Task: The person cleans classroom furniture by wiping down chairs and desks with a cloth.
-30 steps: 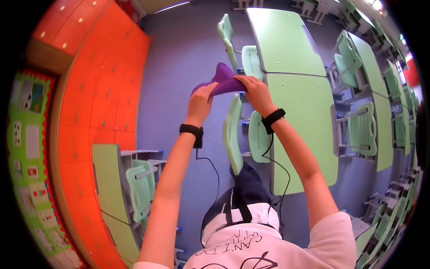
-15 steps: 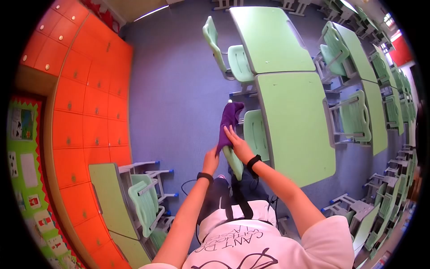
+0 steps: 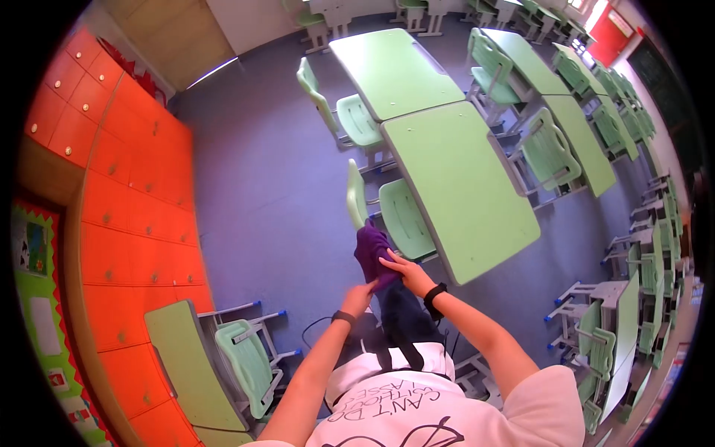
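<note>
A bunched purple cloth [image 3: 375, 253] is held between my two hands, in front of my dark trousers. My left hand [image 3: 359, 299] is closed on its lower left edge. My right hand [image 3: 408, 273] grips its right side, some fingers reaching across the fabric. Just beyond the cloth stands a pale green chair, its upright backrest [image 3: 357, 195] bare and its seat [image 3: 406, 220] beside a green desk [image 3: 465, 194]. The cloth's far end lies close to the foot of that backrest; whether they touch I cannot tell.
Orange lockers [image 3: 138, 208] line the left wall. Another green desk [image 3: 190, 357] with a chair [image 3: 246, 365] stands at lower left. A second chair [image 3: 357, 119] is by the farther desk [image 3: 395, 71]. More desks and chairs stand to the right.
The cloth was spread along the chair's backrest; now it is off most of it, bunched nearer my body. Both hands have come closer to me. The view has shifted.
</note>
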{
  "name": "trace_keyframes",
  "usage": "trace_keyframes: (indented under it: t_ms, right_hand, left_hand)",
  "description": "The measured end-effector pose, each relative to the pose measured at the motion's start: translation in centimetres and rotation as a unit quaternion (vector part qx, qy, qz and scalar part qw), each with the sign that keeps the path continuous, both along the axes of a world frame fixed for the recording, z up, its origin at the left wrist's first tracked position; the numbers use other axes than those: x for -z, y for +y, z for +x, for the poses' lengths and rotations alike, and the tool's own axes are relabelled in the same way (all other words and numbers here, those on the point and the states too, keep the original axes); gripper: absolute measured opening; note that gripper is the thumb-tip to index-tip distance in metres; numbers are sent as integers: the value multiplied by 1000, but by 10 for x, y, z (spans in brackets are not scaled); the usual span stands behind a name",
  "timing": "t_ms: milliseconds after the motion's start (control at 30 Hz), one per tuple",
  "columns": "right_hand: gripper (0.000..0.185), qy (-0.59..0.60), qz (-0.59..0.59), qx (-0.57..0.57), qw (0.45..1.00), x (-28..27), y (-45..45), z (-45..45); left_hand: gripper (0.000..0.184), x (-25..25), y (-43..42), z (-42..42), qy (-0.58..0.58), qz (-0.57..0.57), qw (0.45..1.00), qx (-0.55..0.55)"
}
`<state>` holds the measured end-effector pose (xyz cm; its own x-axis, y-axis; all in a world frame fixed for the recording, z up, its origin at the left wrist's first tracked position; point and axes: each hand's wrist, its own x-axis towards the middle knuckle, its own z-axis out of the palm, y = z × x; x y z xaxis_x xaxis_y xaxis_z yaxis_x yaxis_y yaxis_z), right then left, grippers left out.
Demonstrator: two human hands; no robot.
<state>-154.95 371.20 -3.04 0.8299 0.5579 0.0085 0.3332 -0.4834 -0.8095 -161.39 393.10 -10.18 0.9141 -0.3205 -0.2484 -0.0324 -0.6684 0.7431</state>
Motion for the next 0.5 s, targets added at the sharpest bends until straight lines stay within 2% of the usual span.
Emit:
trace_keyframes:
  t_ms: [67, 133, 167, 267, 367, 500]
  right_hand:
    - [76, 32, -16, 16, 999, 10, -13, -26]
    - [71, 66, -29, 35, 997, 26, -24, -53]
    - [60, 16, -32, 29, 999, 33, -33, -69]
    - [54, 98, -157, 3, 983, 43, -59, -105]
    - [42, 173, -235, 105, 951, -15, -73, -122]
    - [37, 65, -209, 133, 966, -19, -123, -118]
  left_hand:
    - [43, 3, -11, -17, -1, -12, 1000, 14]
    - [39, 1, -17, -31, 23, 16, 996, 88]
    - [37, -1, -20, -36, 33, 31, 991, 125]
    - [32, 5, -29, -49, 59, 30, 969, 236]
    - [30, -13, -52, -44, 77, -22, 972, 221]
    - [30, -46, -90, -17, 38, -57, 968, 240]
